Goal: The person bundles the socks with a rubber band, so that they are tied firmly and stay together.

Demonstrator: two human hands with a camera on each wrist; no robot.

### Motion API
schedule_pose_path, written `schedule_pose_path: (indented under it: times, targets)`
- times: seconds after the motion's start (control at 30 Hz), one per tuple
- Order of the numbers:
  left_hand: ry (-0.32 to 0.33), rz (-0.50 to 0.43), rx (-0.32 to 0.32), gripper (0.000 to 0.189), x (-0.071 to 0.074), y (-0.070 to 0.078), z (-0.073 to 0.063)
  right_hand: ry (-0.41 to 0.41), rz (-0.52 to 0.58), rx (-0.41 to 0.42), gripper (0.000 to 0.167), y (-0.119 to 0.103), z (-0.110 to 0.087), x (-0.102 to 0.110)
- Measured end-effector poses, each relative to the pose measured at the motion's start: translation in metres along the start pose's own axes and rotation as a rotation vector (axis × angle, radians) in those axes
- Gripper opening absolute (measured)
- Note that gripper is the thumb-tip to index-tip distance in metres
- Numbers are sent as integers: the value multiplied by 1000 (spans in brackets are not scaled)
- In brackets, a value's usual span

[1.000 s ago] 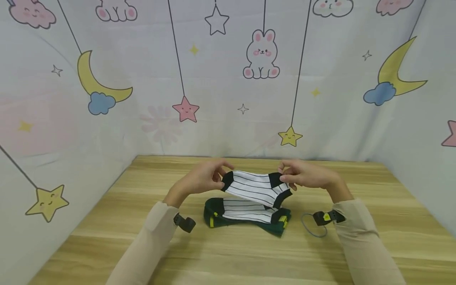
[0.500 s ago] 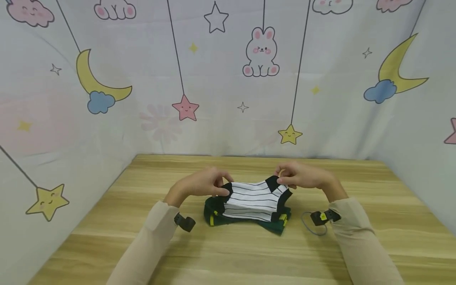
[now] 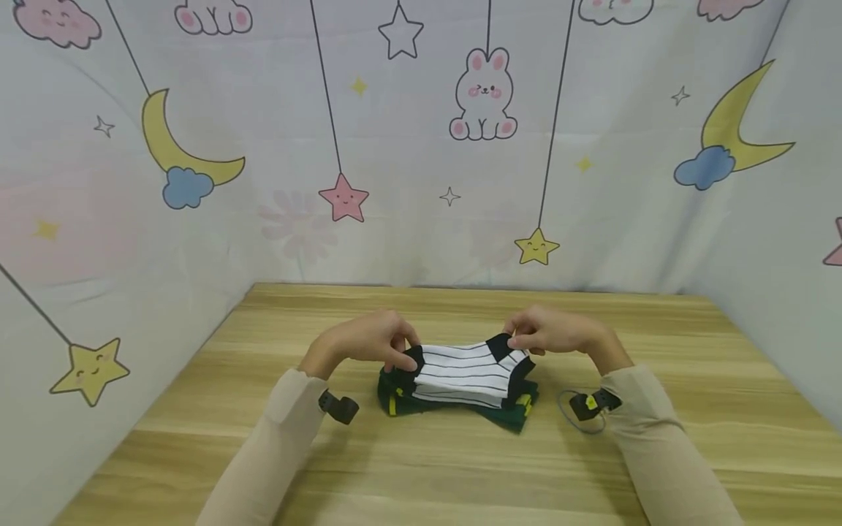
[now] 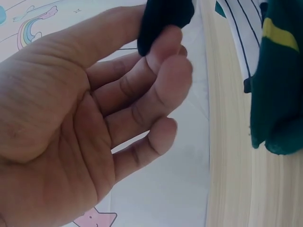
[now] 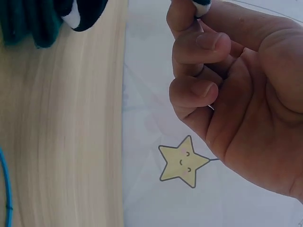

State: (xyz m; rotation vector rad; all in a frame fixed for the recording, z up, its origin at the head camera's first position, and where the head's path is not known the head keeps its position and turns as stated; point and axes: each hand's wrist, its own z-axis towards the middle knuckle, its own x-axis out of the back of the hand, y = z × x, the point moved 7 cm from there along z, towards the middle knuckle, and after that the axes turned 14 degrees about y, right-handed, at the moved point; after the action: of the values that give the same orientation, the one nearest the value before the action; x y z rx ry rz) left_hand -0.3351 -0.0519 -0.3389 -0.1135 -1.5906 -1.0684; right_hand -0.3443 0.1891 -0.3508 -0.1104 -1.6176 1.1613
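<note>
A white sock (image 3: 460,365) with thin dark stripes and black toe, heel and cuff is stretched between both hands. Its black left end is pinched by my left hand (image 3: 370,339), thumb against fingers, as the left wrist view also shows at the dark fabric (image 4: 165,23). On the other side my right hand (image 3: 555,332) pinches the black patch near the cuff. Beneath lies another striped sock (image 3: 454,397), mostly covered. Under that rests dark green fabric with yellow bands (image 3: 509,420), likely socks too. Whether the upper sock touches the lower one all along cannot be told.
The wooden table (image 3: 421,475) stretches around the pile. A printed cloth wall (image 3: 408,241) rises behind and at both sides. Each wrist wears a black strapped camera (image 3: 340,408), and a thin blue cable loop (image 3: 571,420) hangs by the right one.
Both hands have come down with the striped sock, from above the pile onto or just over the lower striped sock, which is now mostly covered. The green fabric has stayed put.
</note>
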Motion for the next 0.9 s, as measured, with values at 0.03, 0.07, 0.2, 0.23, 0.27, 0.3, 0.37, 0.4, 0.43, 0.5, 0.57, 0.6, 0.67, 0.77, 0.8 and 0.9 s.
schedule_pose_path:
  times: [0.03, 0.07, 0.2, 0.23, 0.27, 0.3, 0.37, 0.4, 0.43, 0.5, 0.57, 0.6, 0.67, 0.77, 0.8, 0.9]
  targets:
    - [-10, -10, 4, 33, -1, 0, -1, -5, 1, -7, 10, 1, 0, -1]
    - [-19, -18, 8, 33, -1, 0, -1, -9, 0, -16, 10, 1, 0, -3]
    - [-45, -34, 21, 31, -3, -2, -3, -23, 0, -27, 10, 1, 1, -7]
    - [-50, -37, 21, 30, -4, -3, -3, -25, -2, -31, 10, 1, 1, -8]
    - [-54, -39, 25, 29, -5, -3, -3, -27, -4, -31, 10, 1, 2, -9]
    - [-57, -41, 29, 28, -5, -4, -3, -32, 2, -31, 10, 0, 2, -10]
    - [-69, -39, 39, 25, -7, -6, -4, -41, 0, -30, 9, 1, 4, -14]
    - [-74, -39, 48, 23, -8, -7, -4, -45, -3, -34, 8, 3, 4, -15]
    - [-80, -41, 57, 22, -9, -8, -4, -53, -4, -39, 8, 4, 5, -17]
    - [-92, -42, 75, 20, -11, -10, -5, -67, -8, -53, 9, 6, 6, -20]
    - [-100, -49, 85, 18, -12, -10, -5, -73, -20, -67, 8, 9, 6, -22]
    - [-103, -55, 89, 16, -13, -10, -5, -76, -20, -74, 9, 10, 7, -22]
    - [-106, -56, 91, 14, -13, -10, -5, -78, -28, -80, 9, 10, 7, -22]
    - [-120, -59, 97, 11, -15, -11, -4, -98, -34, -81, 9, 11, 7, -24]
    - [-126, -57, 99, 10, -16, -12, -4, -107, -34, -86, 9, 12, 7, -25]
    - [-141, -57, 109, 9, -19, -15, -5, -143, -43, -86, 12, 13, 6, -27]
